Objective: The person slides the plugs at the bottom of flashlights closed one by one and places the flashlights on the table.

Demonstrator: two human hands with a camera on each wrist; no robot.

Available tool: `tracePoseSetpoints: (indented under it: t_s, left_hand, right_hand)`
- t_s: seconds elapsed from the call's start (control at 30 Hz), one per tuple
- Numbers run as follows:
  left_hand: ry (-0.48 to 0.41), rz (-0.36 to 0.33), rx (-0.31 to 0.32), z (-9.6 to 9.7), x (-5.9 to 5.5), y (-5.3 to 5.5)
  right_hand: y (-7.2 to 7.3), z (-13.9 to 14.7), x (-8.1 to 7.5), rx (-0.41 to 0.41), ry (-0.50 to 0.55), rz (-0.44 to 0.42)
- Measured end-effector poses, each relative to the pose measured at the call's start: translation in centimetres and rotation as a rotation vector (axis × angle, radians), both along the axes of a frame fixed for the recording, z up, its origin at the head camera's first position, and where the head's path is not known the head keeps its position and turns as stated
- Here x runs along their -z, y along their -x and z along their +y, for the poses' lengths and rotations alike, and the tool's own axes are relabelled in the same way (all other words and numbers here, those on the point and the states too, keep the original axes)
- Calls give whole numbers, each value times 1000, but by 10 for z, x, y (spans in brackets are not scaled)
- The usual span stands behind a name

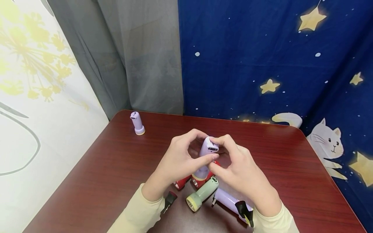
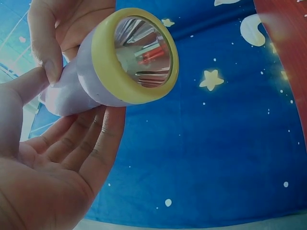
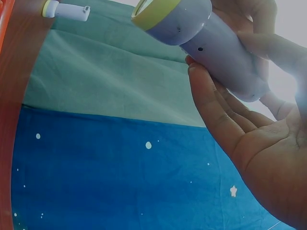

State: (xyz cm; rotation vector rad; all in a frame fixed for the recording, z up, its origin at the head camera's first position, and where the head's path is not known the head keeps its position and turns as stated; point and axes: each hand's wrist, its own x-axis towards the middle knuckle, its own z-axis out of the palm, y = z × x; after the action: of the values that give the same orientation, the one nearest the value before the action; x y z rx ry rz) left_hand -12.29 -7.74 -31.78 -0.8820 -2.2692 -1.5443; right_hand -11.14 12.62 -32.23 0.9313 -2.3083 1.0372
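Note:
Both hands hold one lavender flashlight [image 1: 205,150] above the table, its yellow-rimmed head tilted down and its tail end up. My left hand [image 1: 183,157] grips it from the left, thumb across the near side. From the right, my right hand [image 1: 240,163] holds it too, with fingers near the tail end. In the left wrist view, the clear lens and shiny reflector of the flashlight [image 2: 103,72] show, with the left fingers beneath the body. The right wrist view shows small dark holes on the flashlight body [image 3: 220,52] and the right fingers [image 3: 211,96] along it.
Below the hands lie a green flashlight [image 1: 203,194], another lavender flashlight [image 1: 227,199] and red flashlights [image 1: 181,183], partly hidden. One more lavender flashlight [image 1: 137,123] stands at the table's far left corner. Grey and blue curtains [image 1: 151,58] hang behind the brown table [image 1: 116,168].

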Motion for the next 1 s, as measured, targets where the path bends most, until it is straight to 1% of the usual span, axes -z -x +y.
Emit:
tracePoseSetpoints:
  t_s: [0.23, 0.47, 0.83, 1.0]
  left_hand:
    - [-10, 20, 0, 0, 0, 1]
    - [-14, 5, -6, 1, 1, 1]
    - [-13, -5, -10, 1, 2, 2]
    - [-34, -22, 8, 1, 0, 2]
  right_hand:
    - [1, 1, 0, -24, 22, -15]
    - [2, 1, 0, -46, 44, -39]
    - [2, 0, -1, -30, 50, -40]
    - [1, 0, -2, -3, 25, -10]
